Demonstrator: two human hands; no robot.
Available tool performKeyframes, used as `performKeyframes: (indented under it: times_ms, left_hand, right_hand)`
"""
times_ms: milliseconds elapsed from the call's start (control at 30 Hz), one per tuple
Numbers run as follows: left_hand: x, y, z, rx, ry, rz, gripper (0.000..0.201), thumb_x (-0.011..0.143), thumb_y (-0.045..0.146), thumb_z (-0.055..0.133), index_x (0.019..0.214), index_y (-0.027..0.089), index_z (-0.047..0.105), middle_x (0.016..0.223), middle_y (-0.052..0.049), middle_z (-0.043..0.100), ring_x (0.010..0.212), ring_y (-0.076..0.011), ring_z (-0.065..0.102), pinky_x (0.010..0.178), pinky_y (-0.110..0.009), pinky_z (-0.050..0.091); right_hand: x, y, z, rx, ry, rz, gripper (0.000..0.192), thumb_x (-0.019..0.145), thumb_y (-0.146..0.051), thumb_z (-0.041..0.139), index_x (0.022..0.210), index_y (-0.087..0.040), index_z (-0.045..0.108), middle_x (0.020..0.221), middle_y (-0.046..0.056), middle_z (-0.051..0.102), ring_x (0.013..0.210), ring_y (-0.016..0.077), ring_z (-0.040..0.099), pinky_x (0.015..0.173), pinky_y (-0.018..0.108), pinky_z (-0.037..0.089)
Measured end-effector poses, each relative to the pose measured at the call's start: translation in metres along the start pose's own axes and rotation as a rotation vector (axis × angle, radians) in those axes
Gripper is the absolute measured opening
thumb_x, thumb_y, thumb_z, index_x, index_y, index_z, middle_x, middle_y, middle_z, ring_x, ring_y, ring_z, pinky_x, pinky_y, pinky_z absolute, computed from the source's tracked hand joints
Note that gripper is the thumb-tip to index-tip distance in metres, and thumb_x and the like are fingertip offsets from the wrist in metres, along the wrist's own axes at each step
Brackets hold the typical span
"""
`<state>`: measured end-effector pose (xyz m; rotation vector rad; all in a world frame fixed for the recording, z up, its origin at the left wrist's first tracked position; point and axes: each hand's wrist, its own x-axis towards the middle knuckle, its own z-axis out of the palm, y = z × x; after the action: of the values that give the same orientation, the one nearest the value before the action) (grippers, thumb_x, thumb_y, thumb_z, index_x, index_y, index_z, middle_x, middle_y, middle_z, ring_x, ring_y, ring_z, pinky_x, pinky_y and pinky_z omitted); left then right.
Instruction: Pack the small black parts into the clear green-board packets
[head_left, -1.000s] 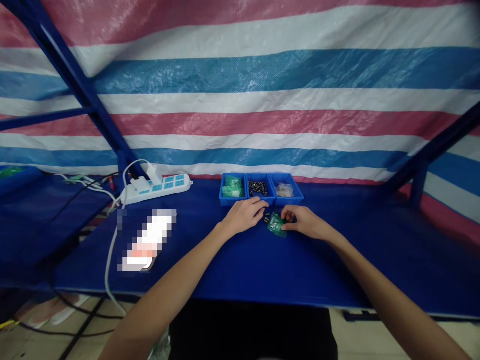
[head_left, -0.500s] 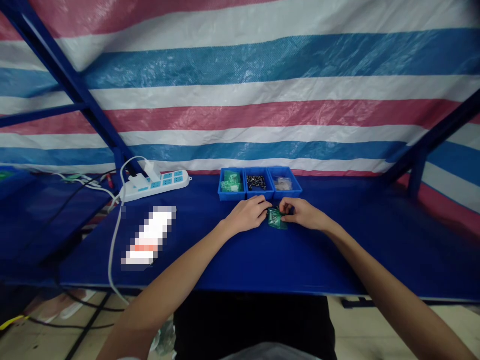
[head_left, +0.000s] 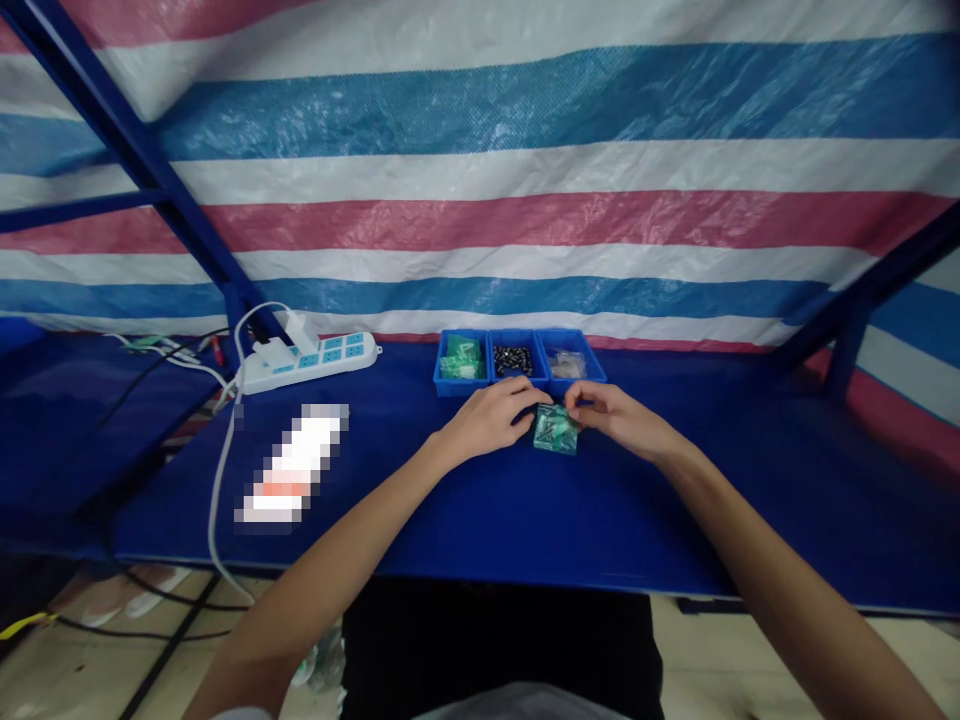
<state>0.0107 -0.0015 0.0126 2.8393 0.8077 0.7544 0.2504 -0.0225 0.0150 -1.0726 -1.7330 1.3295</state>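
A small clear plastic bag with green printing [head_left: 556, 432] lies at the middle of the table, with small dark shapes showing in it. My left hand [head_left: 496, 414] is at the bag's upper left, its index finger and thumb closed at that corner. On the other side, my right hand [head_left: 616, 412] pinches the upper right edge of the bag between thumb and fingertips. Just behind the hands stand three joined blue bins. The left bin holds green packets [head_left: 462, 356], the middle one small black and silver parts [head_left: 513, 360], the right one clear packets [head_left: 568, 364].
A white power strip [head_left: 319, 360] with plugs sits at the back left. Its white cable [head_left: 217, 500] runs over the table's front edge. A blurred-out bright object [head_left: 296, 465] lies left of my left arm. Striped sheeting [head_left: 510, 220] hangs behind the blue table [head_left: 510, 530].
My right hand has shifted slightly up and right along the bag's upper edge, and more of the bag's face shows. The left hand stays at its corner. The whole view has moved slightly.
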Motion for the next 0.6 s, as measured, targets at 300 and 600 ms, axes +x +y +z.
performKeyframes:
  times_ms: [300,600]
  left_hand:
    - [-0.011,0.003,-0.003,0.038,0.196,0.010,0.022,0.099,0.031,0.053,0.112,0.023,0.068,0.115,-0.009,0.056,0.102,-0.0192,0.061,0.077,-0.029,0.054]
    - [-0.015,-0.001,-0.003,-0.358,0.179,-0.282,0.032,0.094,0.038,0.062,0.073,0.015,0.066,0.067,0.000,0.061,0.061,-0.0119,0.058,0.059,-0.024,0.046]
  right_hand:
    - [0.005,0.006,0.029,0.330,0.121,-0.023,0.024,0.080,-0.037,0.075,0.085,-0.020,0.060,0.080,0.001,0.062,0.073,0.0153,0.063,0.074,0.033,0.053]
    - [-0.001,0.003,0.047,-0.054,0.212,-0.212,0.023,0.091,-0.043,0.064,0.098,-0.021,0.064,0.091,0.004,0.067,0.079,0.0186,0.068,0.072,0.034,0.059]
